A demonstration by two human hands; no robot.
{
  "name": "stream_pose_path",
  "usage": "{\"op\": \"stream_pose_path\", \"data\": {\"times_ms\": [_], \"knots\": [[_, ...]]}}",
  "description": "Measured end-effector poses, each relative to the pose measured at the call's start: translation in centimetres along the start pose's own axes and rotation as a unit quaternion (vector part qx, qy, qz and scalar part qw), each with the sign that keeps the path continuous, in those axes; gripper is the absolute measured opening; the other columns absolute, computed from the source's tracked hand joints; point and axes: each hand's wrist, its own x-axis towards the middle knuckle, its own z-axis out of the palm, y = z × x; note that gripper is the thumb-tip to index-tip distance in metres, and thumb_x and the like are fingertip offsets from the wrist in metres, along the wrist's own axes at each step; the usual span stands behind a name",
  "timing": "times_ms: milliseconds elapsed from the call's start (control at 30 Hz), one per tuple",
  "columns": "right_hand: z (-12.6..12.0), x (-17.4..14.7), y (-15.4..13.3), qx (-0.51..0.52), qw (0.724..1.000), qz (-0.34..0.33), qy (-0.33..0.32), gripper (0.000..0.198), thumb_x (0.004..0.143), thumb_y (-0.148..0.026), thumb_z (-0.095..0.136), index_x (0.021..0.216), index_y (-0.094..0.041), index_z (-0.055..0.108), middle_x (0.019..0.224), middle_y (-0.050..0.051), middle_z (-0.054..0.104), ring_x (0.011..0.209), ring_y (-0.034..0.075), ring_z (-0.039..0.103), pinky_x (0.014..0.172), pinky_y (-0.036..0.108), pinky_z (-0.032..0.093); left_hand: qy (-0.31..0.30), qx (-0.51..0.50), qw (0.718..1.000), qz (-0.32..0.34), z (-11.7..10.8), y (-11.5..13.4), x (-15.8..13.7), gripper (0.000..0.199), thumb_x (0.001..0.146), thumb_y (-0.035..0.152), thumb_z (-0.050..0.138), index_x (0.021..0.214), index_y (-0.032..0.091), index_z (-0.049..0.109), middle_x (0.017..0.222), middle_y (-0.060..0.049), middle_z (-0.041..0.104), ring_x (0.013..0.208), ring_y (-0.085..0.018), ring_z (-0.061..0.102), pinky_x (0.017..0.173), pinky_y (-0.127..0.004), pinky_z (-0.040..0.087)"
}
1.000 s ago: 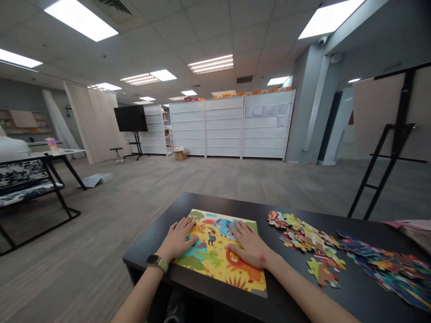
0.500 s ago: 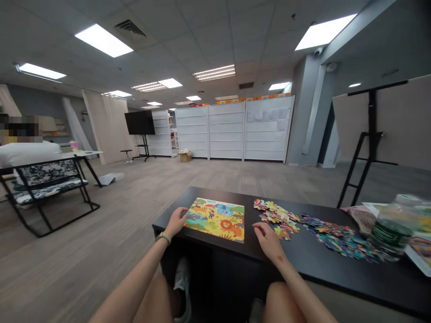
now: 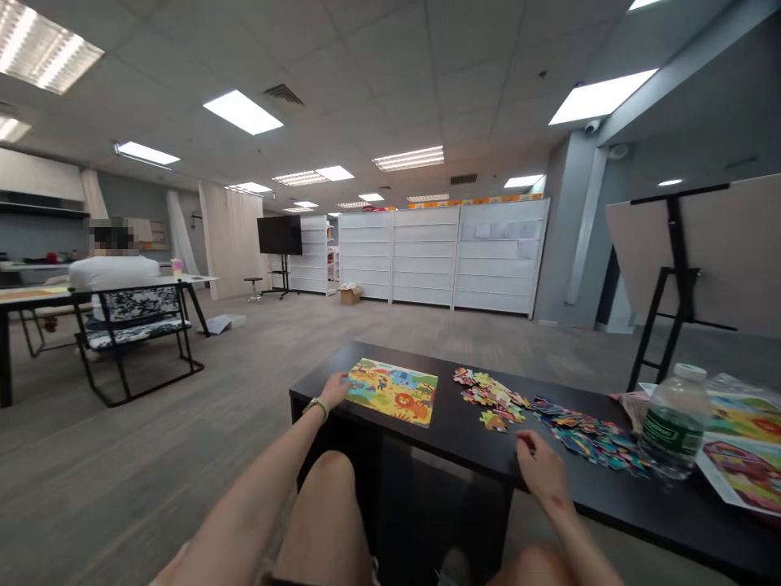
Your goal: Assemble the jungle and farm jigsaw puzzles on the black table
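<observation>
A colourful animal picture [image 3: 399, 395], with a lion and an elephant, lies flat on the black table [image 3: 448, 415]. My left hand [image 3: 335, 390], a band on its wrist, is at the picture's left edge with fingers stretched out. Over the table's front edge, well right of the picture, my right hand [image 3: 542, 465] has its fingers curled in and shows nothing between them. Just beyond it are a pile of yellow and red puzzle pieces [image 3: 491, 392] and a pile of blue, darker puzzle pieces [image 3: 591, 435].
A clear plastic bottle [image 3: 674, 423] with a green label stands at the right, beside printed picture sheets [image 3: 744, 472]. Behind it is a black easel stand [image 3: 677, 260]. Far left, a person in a white top [image 3: 115, 271] sits on a chair [image 3: 143, 313] at another table.
My right hand has moved right, away from the picture, and its fingers have curled. My left hand stays by the picture's left edge. The camera view has shifted left and up.
</observation>
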Motion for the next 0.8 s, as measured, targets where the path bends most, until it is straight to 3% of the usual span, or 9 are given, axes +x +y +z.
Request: {"op": "stream_pose_path", "data": {"times_ms": [100,200,300,400,467,600,800], "knots": [[0.3,0.3,0.1,-0.053,0.998,0.006,0.028,0.030,0.080,-0.032,0.039,0.086,-0.022,0.066,0.088,0.011,0.075,0.083,0.029,0.068,0.076,0.039,0.049,-0.021,0.057,0.998,-0.016,1.5,1.4,1.5,0.036,0.097,0.036,0.059,0.127,0.015,0.058,0.130,-0.012,0.059,0.116,-0.027,0.059,0.099,-0.051,0.049],[1.6,0.5,-0.5,-0.069,0.997,0.017,0.030,0.028,0.082,-0.028,0.040,0.090,-0.020,0.066,0.091,0.012,0.073,0.089,0.028,0.065,0.081,0.037,0.046,-0.062,0.097,0.993,0.032,3.7,2.4,3.2,0.038,0.098,0.034,0.052,0.132,0.017,0.056,0.145,-0.015,0.050,0.136,-0.031,0.044,0.113,-0.054,0.032],[2.6,0.5,-1.1,-0.107,0.994,0.021,0.027,0.025,0.086,-0.026,0.041,0.092,-0.019,0.064,0.089,0.010,0.070,0.093,0.027,0.062,0.081,0.035,0.044,-0.139,0.104,0.978,0.113,5.7,2.8,5.1,0.042,0.095,0.037,0.053,0.136,0.025,0.056,0.156,-0.008,0.041,0.146,-0.028,0.031,0.120,-0.045,0.021],[2.9,0.4,-1.5,-0.149,0.988,0.011,0.033,0.025,0.090,-0.025,0.038,0.093,-0.020,0.062,0.090,0.010,0.069,0.094,0.026,0.062,0.079,0.035,0.044,-0.206,0.097,0.959,0.168,6.6,2.6,6.4,0.045,0.093,0.047,0.054,0.135,0.033,0.057,0.155,0.000,0.042,0.146,-0.025,0.032,0.121,-0.043,0.018],[2.9,0.4,-1.6,-0.161,0.986,0.009,0.031,0.024,0.090,-0.026,0.038,0.095,-0.021,0.061,0.091,0.009,0.070,0.094,0.027,0.062,0.078,0.036,0.044,-0.217,0.098,0.955,0.175,6.6,2.2,6.9,0.049,0.093,0.054,0.051,0.138,0.034,0.054,0.157,0.001,0.040,0.146,-0.025,0.032,0.122,-0.044,0.017],[3.3,0.7,-1.1,-0.169,0.986,0.000,0.016,0.023,0.089,-0.031,0.040,0.091,-0.024,0.062,0.090,0.008,0.071,0.095,0.028,0.064,0.073,0.036,0.046,-0.202,0.123,0.964,0.118,7.0,2.1,7.4,0.056,0.094,0.062,0.041,0.141,0.033,0.049,0.159,-0.001,0.035,0.148,-0.028,0.025,0.121,-0.050,0.014],[4.5,1.1,1.5,-0.148,0.985,-0.084,0.028,0.027,0.084,-0.035,0.044,0.089,-0.022,0.067,0.091,0.011,0.074,0.089,0.030,0.066,0.082,0.043,0.050,-0.192,0.143,0.969,-0.059,8.9,4.5,9.8,0.064,0.094,0.061,0.027,0.141,0.023,0.050,0.159,-0.015,0.033,0.146,-0.044,0.025,0.109,-0.073,0.018]]}}
